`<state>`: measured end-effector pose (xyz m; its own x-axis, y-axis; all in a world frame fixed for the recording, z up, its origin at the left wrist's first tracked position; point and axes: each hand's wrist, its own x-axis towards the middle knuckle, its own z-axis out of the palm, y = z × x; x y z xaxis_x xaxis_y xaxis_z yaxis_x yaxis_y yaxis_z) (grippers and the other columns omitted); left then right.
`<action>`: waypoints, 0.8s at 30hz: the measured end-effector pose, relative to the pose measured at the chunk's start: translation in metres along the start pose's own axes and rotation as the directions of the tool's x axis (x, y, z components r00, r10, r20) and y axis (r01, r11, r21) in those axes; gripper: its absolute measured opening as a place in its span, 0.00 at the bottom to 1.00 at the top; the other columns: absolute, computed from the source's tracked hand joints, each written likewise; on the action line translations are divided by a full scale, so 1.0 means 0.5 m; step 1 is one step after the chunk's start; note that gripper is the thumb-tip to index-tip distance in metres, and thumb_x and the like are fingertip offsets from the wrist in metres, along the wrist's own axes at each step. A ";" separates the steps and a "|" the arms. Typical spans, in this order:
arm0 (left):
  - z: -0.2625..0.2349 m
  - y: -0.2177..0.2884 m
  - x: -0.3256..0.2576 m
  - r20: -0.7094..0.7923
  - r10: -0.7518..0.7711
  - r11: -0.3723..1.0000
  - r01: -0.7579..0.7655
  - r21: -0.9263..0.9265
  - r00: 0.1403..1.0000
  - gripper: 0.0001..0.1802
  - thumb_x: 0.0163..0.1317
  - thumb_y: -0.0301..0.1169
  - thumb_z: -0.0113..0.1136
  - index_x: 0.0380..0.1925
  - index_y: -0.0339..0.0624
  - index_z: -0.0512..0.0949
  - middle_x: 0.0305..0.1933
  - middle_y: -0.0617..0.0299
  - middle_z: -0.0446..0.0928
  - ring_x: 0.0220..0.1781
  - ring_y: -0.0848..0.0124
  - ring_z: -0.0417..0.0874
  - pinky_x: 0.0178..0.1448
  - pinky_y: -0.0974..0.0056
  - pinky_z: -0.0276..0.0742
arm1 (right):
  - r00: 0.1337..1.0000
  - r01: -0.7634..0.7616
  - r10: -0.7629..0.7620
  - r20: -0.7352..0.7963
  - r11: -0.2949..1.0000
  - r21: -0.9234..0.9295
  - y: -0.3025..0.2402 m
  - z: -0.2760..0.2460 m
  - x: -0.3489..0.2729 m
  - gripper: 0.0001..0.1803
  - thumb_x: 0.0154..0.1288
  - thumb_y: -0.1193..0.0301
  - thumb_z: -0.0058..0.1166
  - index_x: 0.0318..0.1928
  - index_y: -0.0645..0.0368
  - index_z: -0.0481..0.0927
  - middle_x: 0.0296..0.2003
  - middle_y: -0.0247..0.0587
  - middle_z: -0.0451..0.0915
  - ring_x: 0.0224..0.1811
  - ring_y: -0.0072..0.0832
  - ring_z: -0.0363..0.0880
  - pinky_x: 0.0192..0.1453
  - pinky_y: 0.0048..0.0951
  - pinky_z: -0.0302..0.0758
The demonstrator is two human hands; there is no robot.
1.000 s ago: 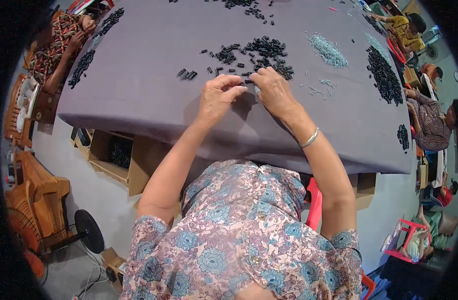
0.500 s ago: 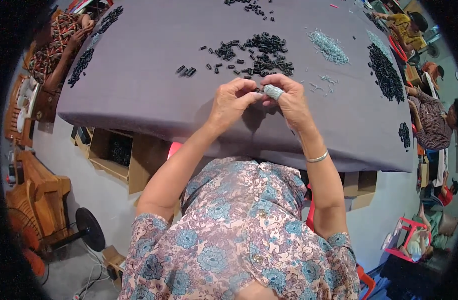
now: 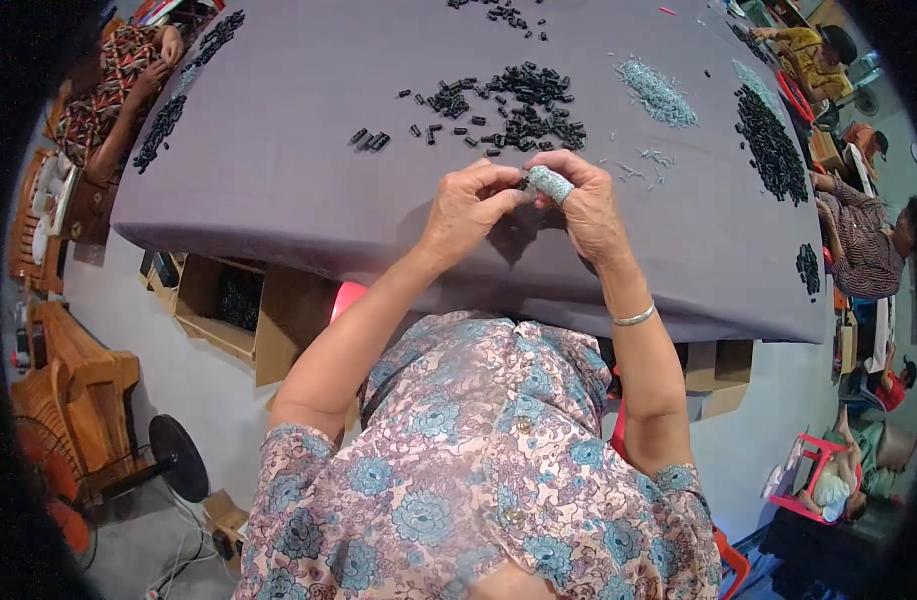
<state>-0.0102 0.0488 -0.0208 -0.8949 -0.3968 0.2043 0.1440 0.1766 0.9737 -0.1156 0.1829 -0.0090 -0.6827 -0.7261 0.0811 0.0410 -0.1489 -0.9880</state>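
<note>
My left hand (image 3: pixel 465 212) pinches a small black cylindrical part (image 3: pixel 523 183) above the near part of the cloth-covered table. Fingertip to fingertip with it is my right hand (image 3: pixel 596 212), also closed in a pinch. A pale woven wrap (image 3: pixel 551 184) covers one of its digits, and what lies between its fingertips is hidden. Just beyond my hands lies a loose pile of black cylindrical parts (image 3: pixel 533 127), with a few more set apart (image 3: pixel 370 139) to the left. Thin silvery pin-like pieces (image 3: pixel 656 93) are heaped to the right, and several lie scattered nearer (image 3: pixel 633 168).
Grey cloth (image 3: pixel 278 130) covers the table. More black parts (image 3: pixel 770 145) lie along the right side, others (image 3: pixel 160 132) along the left. Co-workers sit at both sides. Under the near edge stands an open cardboard box (image 3: pixel 218 310); a black fan (image 3: pixel 180 458) stands lower left.
My hands stay together at nearly the same spot. The fingers have shifted slightly, and the wrapped digit has tilted a little. The piles look unchanged.
</note>
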 end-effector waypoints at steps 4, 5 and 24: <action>0.002 -0.008 0.001 -0.010 0.038 0.999 -0.038 0.036 0.999 0.10 0.54 0.26 0.64 0.37 0.35 0.82 0.28 0.67 0.73 0.29 0.80 0.72 0.32 0.74 0.68 | 1.000 0.026 -0.025 0.013 0.995 -0.097 -0.004 0.002 -0.002 0.05 0.62 0.75 0.55 0.38 0.61 0.80 0.28 0.26 0.76 0.27 0.12 0.70 0.30 0.15 0.69; 0.002 -0.010 0.002 -0.026 0.048 0.998 -0.047 0.036 0.999 0.10 0.53 0.27 0.65 0.36 0.37 0.82 0.27 0.67 0.73 0.28 0.79 0.73 0.31 0.73 0.69 | 0.999 0.041 -0.039 0.018 0.986 -0.160 -0.004 0.003 -0.001 0.05 0.61 0.76 0.55 0.38 0.61 0.80 0.28 0.26 0.77 0.27 0.11 0.70 0.29 0.15 0.69; 0.012 -0.011 -0.003 -0.015 0.018 0.999 -0.019 -0.045 1.000 0.09 0.53 0.25 0.64 0.35 0.34 0.81 0.26 0.69 0.73 0.28 0.82 0.72 0.32 0.74 0.68 | 0.977 0.213 -0.185 0.106 0.875 -0.435 -0.024 -0.003 -0.009 0.06 0.59 0.79 0.54 0.37 0.61 0.80 0.29 0.25 0.77 0.31 0.13 0.72 0.34 0.17 0.69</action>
<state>-0.0122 0.0539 -0.0273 -0.8857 -0.4070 0.2234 0.1796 0.1432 0.9732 -0.1142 0.1892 0.0024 -0.5975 -0.7527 0.2764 -0.4273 0.0073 -0.9041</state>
